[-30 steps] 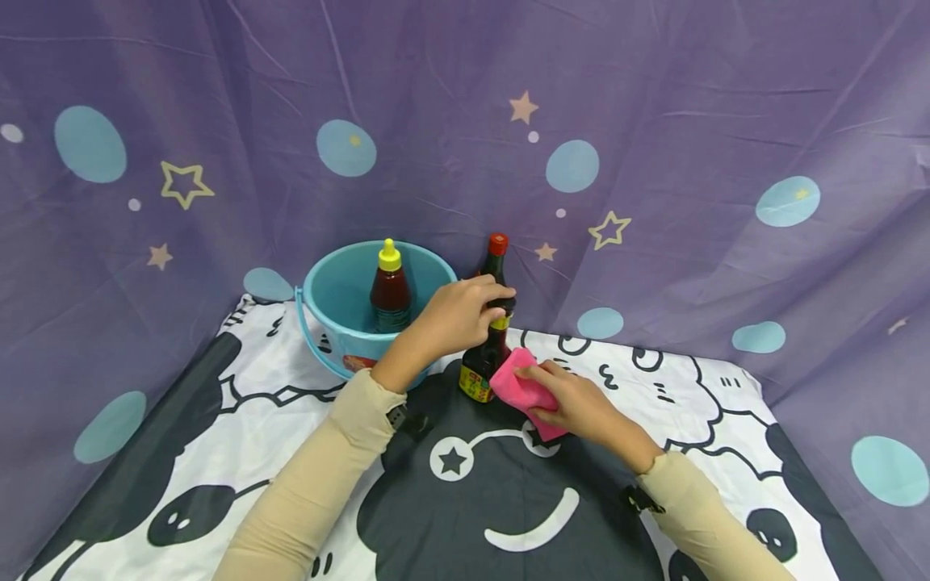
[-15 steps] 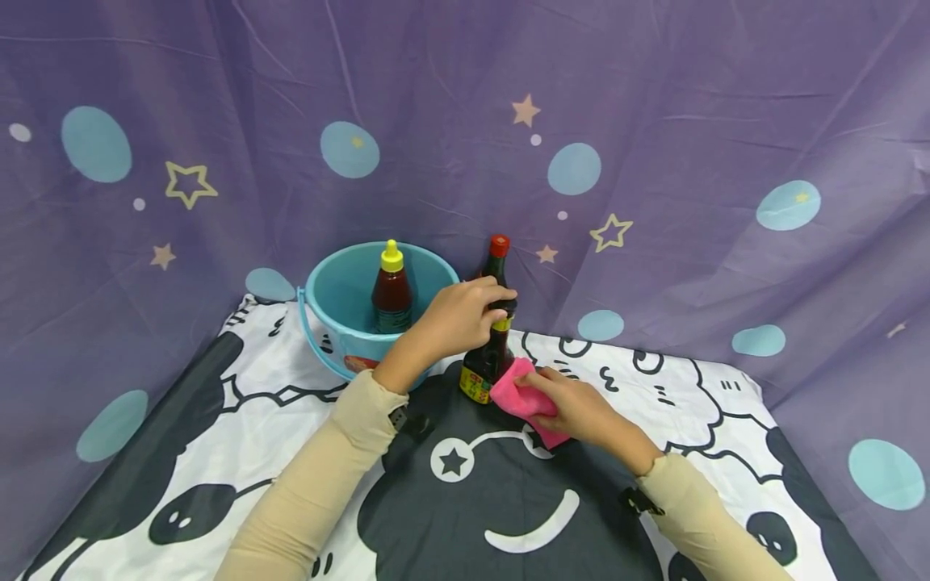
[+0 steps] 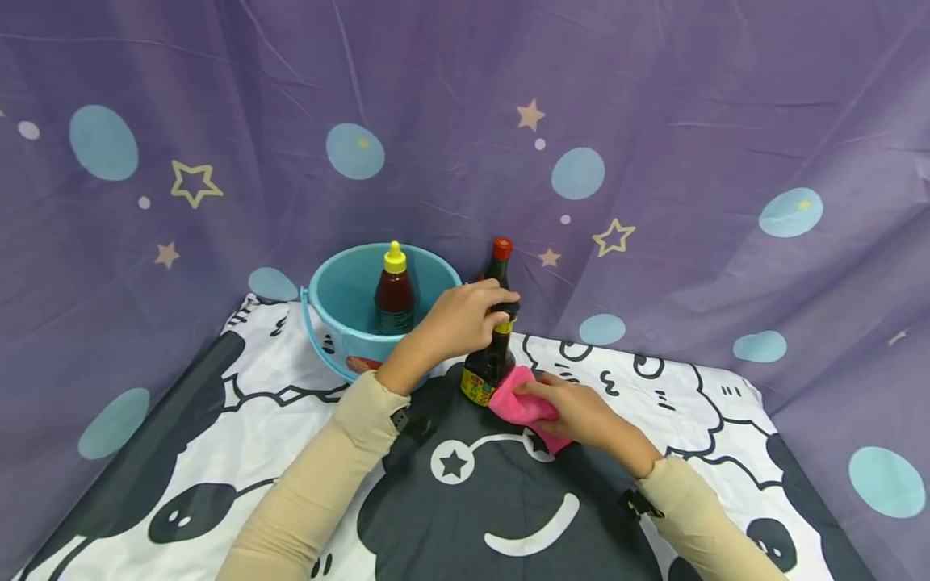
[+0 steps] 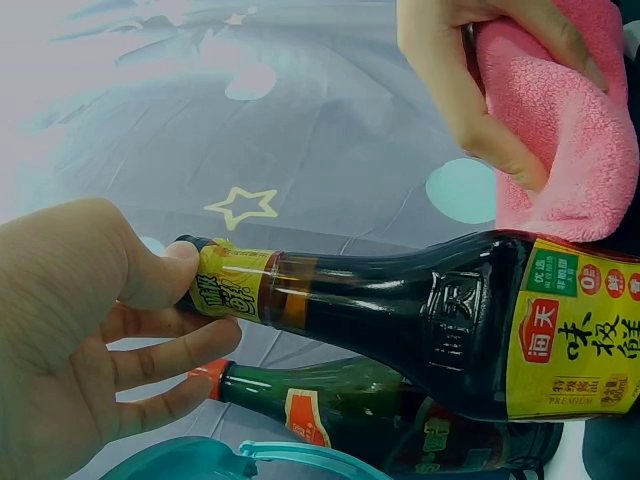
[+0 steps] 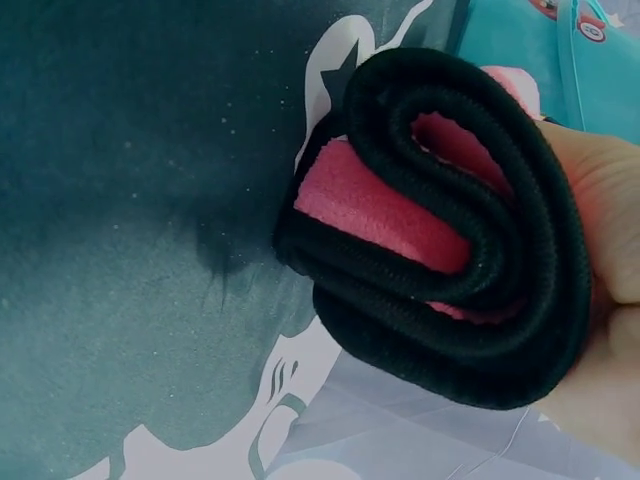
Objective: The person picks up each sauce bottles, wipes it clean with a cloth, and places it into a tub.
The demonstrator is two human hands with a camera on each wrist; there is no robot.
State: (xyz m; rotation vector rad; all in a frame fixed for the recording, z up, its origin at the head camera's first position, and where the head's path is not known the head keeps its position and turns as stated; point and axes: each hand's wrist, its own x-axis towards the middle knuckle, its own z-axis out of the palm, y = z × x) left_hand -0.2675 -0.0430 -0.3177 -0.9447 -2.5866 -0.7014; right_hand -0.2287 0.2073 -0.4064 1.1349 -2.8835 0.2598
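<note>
A dark soy sauce bottle (image 3: 498,355) with a yellow label stands upright on the patterned cloth, its label and neck clear in the left wrist view. My left hand (image 3: 458,319) grips it at the cap, thumb and fingers around the top (image 4: 225,280). In my right hand (image 3: 577,410) is a folded pink towel (image 3: 519,397), pressed to the bottle's lower side. Dark edging runs along the towel's folds (image 5: 400,215) in the right wrist view. Behind the soy sauce bottle stands a green glass bottle with a red cap (image 3: 502,248), partly hidden by my left hand.
Left of the bottles sits a light blue bucket (image 3: 347,329) with a handle. Inside it stands a brown-red sauce bottle with a yellow nozzle cap (image 3: 395,294). A purple curtain (image 3: 450,97) hangs behind, and a black-and-white cartoon cloth (image 3: 436,524) covers the surface.
The pink towel and right hand have slid slightly down along the soy sauce bottle's lower side. My left hand keeps its grip at the top. The head view has shifted slightly.
</note>
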